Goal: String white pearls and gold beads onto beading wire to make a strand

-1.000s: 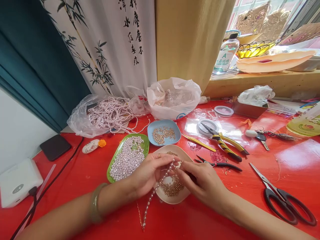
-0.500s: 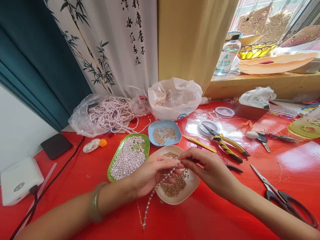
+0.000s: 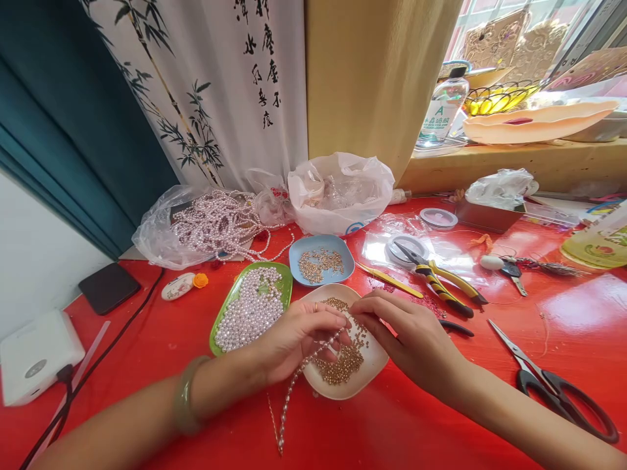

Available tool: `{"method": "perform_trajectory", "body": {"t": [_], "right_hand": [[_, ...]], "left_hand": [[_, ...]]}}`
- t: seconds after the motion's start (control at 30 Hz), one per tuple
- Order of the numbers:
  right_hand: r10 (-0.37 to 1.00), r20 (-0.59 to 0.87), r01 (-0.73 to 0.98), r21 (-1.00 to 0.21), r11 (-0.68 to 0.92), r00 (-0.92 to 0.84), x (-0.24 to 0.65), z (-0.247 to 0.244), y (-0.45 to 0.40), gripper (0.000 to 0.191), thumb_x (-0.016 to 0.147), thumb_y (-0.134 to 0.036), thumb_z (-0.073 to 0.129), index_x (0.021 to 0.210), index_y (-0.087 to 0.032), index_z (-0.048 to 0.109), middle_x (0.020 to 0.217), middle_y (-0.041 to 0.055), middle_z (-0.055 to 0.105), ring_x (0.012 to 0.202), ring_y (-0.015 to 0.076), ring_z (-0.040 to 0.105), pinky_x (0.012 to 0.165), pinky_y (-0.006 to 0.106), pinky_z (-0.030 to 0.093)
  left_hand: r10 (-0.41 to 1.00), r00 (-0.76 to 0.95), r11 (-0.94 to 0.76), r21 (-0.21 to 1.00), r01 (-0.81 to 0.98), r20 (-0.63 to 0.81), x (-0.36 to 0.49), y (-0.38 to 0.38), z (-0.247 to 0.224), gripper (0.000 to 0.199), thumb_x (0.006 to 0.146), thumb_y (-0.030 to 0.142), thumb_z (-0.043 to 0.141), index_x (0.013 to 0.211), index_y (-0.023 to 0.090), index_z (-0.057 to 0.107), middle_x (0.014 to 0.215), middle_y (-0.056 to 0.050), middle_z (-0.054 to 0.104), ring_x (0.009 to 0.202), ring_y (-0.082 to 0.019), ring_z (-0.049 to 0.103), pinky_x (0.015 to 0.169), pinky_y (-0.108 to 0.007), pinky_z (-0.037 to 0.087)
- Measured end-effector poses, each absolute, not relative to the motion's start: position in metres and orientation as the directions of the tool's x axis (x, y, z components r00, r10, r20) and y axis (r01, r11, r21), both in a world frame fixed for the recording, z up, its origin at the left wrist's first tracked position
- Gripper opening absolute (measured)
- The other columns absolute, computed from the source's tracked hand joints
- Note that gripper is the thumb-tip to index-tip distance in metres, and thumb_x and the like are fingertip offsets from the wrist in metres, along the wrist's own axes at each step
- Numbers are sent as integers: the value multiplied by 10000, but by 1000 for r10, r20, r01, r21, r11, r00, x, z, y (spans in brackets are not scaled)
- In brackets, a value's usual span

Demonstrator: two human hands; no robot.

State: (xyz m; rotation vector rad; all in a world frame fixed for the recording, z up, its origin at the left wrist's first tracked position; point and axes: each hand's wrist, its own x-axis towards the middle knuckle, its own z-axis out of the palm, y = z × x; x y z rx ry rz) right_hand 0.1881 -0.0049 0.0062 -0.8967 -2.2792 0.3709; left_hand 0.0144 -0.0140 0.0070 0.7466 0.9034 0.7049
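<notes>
Between thumb and fingers, my left hand [image 3: 308, 336] grips the upper end of a beaded strand [image 3: 287, 399] of pearly beads. The strand hangs down past the palm, with a thin gold chain [image 3: 272, 418] at its lower end. My right hand [image 3: 399, 326] is closed in a pinch close to the left fingertips; what it holds is too small to make out. Both hands are over a cream dish [image 3: 375, 362] of small gold beads [image 3: 345, 365]. Left of it lies a green tray [image 3: 215, 326] with white pearl beads [image 3: 249, 316]. Behind stands a blue dish [image 3: 347, 251] with gold beads.
Yellow tweezers [image 3: 392, 281], yellow-black pliers [image 3: 441, 277] and scissors [image 3: 548, 382] lie to the right. A bag of pearl strands [image 3: 210, 222] and a white plastic bag [image 3: 343, 202] stand at the back. A white device [image 3: 39, 359] with a black cable is at left.
My right fingertips have shifted slightly away from the left ones, leaving a small gap. The left hand keeps its grip on the strand. The whole view has slid slightly.
</notes>
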Motion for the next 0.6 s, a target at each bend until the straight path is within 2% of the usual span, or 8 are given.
{"method": "perform_trajectory", "body": {"t": [0.3,0.5,0.6], "right_hand": [[625,520,533,-337,776,-582,190,2,-8,189,861,-124,345,830,-143,530,738,59,574,644,132,504,557,242,410],[521,603,542,-168,823,-604,195,7,-3,166,848,-129,388,807,-152,547,753,51,606,649,124,515,541,223,385],[478,578,534,-85,841,-661,199,16,1,199,859,-138,371,798,-164,558,739,41,619,623,112,523,503,208,356]], "left_hand": [[787,469,533,825,-190,-401,13,-16,12,29,652,147,556,656,130,534,632,4,527,444,-54,466,450,-197,349],[785,453,514,853,-95,-423,12,-14,17,75,637,182,594,680,141,549,582,31,497,400,-44,415,394,-188,275],[813,436,450,891,-54,-384,13,-13,18,82,636,187,608,679,131,566,557,37,495,391,-22,355,391,-180,219]]}}
